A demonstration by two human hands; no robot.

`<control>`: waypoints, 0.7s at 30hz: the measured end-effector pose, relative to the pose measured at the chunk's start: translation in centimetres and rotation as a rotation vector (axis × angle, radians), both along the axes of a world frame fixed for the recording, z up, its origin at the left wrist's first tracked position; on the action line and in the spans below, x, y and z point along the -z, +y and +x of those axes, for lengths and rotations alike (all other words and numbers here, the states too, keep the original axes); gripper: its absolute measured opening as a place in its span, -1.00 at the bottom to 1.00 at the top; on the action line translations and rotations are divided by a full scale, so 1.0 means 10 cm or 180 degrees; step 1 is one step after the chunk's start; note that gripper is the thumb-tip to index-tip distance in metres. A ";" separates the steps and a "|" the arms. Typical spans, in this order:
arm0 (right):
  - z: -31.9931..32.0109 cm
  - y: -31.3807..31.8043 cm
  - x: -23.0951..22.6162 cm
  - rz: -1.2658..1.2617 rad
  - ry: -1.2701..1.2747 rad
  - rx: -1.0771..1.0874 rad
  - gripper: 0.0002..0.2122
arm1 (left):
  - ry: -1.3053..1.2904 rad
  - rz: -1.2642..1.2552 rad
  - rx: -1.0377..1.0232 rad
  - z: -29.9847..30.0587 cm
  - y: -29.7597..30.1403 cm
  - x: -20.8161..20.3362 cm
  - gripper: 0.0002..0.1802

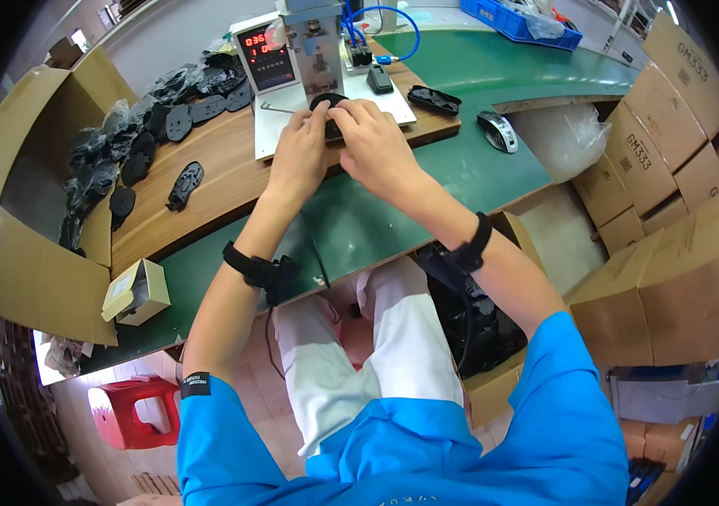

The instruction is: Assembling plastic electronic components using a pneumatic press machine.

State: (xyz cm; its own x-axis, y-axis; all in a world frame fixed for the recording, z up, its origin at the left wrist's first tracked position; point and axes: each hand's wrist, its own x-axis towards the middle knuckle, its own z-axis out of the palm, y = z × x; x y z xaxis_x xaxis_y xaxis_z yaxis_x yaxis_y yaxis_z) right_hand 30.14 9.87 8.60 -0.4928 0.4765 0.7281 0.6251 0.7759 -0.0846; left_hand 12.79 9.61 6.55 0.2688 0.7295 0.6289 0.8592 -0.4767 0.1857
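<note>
Both my hands meet at the white base (pixel 266 139) of a bench press (pixel 317 51), under its metal head. My left hand (pixel 296 160) and my right hand (pixel 376 150) pinch a black plastic part (pixel 334 131) from either side. My fingers cover much of it, so its exact kind is hidden. An L-shaped hex key (pixel 277 108) lies beside my left fingers. Right of the press head is a small black block (pixel 379 80). Farther right sit a black shell piece (pixel 433 99) and a silver-and-black computer mouse (pixel 497 132).
Several black mouse-shell parts (pixel 178 123) and a single one (pixel 185 185) lie left on the wooden board (pixel 233 181). An open carton (pixel 13 160) stands beyond them, a small box (pixel 138 293) nearer. Stacked cartons (pixel 671 278) rise at right; a red stool (pixel 127 413) is lower left.
</note>
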 end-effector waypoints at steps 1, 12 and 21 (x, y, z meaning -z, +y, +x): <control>-0.07 0.12 0.04 0.0015 0.0002 -0.0051 -0.58 | -0.0011 -0.0044 -0.0029 -0.02 0.00 0.04 -0.22; -0.30 0.25 0.02 -0.0184 -0.0440 0.0455 -0.84 | -0.0551 0.0250 0.0392 -0.34 -0.30 0.06 -0.20; -0.29 0.32 0.00 -0.0411 -0.0699 0.0429 -0.65 | 0.1153 -0.0762 -0.2171 -2.03 -0.94 0.27 -0.38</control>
